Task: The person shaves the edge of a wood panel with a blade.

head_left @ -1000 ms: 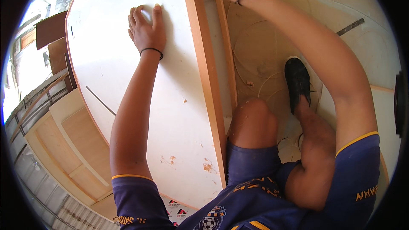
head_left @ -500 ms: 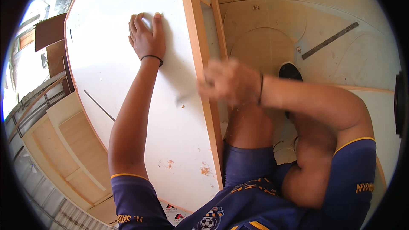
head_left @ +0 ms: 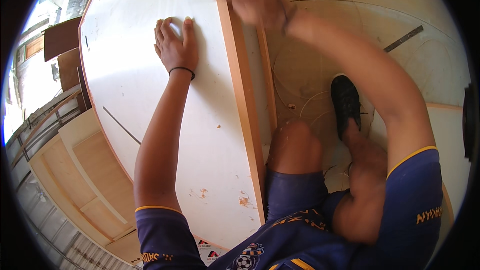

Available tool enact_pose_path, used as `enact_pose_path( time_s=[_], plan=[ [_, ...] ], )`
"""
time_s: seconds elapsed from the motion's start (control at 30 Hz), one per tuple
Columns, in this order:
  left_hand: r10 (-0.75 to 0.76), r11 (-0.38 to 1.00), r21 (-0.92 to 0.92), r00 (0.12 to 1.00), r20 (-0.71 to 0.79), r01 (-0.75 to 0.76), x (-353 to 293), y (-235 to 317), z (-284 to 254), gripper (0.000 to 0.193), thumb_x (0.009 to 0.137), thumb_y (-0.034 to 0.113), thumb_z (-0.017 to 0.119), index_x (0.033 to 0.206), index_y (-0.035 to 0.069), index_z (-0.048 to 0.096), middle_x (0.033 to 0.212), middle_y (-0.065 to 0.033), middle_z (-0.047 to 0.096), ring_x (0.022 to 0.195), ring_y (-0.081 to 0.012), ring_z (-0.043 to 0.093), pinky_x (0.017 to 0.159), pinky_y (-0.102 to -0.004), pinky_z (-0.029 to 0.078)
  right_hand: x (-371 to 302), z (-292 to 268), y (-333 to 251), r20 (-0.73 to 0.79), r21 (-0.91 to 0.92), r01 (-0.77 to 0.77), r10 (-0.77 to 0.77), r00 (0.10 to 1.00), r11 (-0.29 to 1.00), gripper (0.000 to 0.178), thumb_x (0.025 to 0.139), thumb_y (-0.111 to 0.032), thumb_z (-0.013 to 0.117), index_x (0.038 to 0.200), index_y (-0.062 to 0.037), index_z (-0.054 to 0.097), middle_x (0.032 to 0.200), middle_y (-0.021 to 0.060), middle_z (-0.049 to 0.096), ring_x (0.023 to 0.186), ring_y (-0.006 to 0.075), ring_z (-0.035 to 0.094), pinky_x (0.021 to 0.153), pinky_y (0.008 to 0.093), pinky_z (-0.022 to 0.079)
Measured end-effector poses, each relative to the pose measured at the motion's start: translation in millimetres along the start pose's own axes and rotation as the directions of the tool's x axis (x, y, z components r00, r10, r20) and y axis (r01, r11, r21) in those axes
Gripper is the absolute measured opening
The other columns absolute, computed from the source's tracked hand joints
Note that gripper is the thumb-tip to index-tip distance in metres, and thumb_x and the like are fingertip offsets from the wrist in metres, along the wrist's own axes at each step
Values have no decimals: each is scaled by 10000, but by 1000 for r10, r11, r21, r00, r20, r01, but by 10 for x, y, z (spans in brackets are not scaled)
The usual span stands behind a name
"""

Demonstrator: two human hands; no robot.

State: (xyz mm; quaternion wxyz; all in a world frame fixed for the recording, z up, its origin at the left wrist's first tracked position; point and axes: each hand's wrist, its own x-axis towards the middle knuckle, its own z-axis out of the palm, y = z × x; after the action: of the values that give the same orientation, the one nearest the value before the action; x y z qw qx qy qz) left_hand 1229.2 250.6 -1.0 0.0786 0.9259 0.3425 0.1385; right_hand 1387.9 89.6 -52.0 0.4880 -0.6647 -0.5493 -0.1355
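Note:
A large white panel (head_left: 210,155) with a bare wooden edge strip (head_left: 239,80) along its right side lies before me. My left hand (head_left: 177,47) rests flat on its face, fingers spread, holding nothing. At the far end of the strip is my right hand (head_left: 256,2), smeared by motion. Its fingers look curled, tips over the strip; what they hold is hidden in the blur. Small orange-brown shavings (head_left: 244,201) and smudges mark the panel nearer me.
A second wooden strip (head_left: 267,70) runs beside the panel's edge. On the floor to the right lie a dark flat bar (head_left: 405,38) and thin curled strips (head_left: 280,77). My shoe (head_left: 345,102) stands there. Wooden panels (head_left: 100,170) lean at the left.
My right hand has swept away from me along the wooden edge, to its far end. The blurred greyish thing that stuck out from it over the panel no longer shows. My left hand stays put.

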Motion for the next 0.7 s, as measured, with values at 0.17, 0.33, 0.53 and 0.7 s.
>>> enact_pose_path(
  time_s=[0.17, 0.33, 0.53, 0.7],
  plan=[
    [-22, 999, -43, 998, 53, 25, -2, -36, -19, 666, 923, 596, 460, 1329, 68, 448, 1501, -174, 332, 1433, -308, 237, 1162, -485, 156, -882, -381, -1426, 250, 296, 137, -215, 944, 945, 216, 815, -180, 554, 1023, -151, 605, 782, 26, 494, 691, 200, 530, 486, 338, 453],
    [4, 1000, -6, 1000, -7, -4, 6, -40, -52, 648, 933, 563, 462, 1321, 44, 461, 1466, -185, 382, 1383, -340, 320, 1138, -439, 214, -725, -312, -1272, 190, 375, 12, -90, 978, 927, 135, 855, -121, 580, 983, -117, 624, 772, 84, 536, 676, 252, 557, 477, 373, 452],
    [-27, 999, -44, 998, 55, 29, 40, 43, 11, 654, 926, 581, 462, 1336, 72, 448, 1505, -165, 328, 1432, -307, 240, 1163, -486, 154, 276, 13, 356, -76, 20, -145, 146, 986, 989, 278, 842, -30, 504, 1084, -83, 632, 809, 185, 601, 730, 356, 608, 616, 429, 493],
    [-34, 999, -27, 999, 33, 35, 15, -63, -59, 649, 926, 575, 467, 1334, 70, 449, 1507, -164, 327, 1431, -305, 242, 1162, -481, 154, -399, -51, -561, 11, 92, 39, -40, 999, 995, 354, 789, -38, 584, 1105, -185, 648, 726, 66, 471, 640, 229, 499, 539, 356, 425]
  ],
)
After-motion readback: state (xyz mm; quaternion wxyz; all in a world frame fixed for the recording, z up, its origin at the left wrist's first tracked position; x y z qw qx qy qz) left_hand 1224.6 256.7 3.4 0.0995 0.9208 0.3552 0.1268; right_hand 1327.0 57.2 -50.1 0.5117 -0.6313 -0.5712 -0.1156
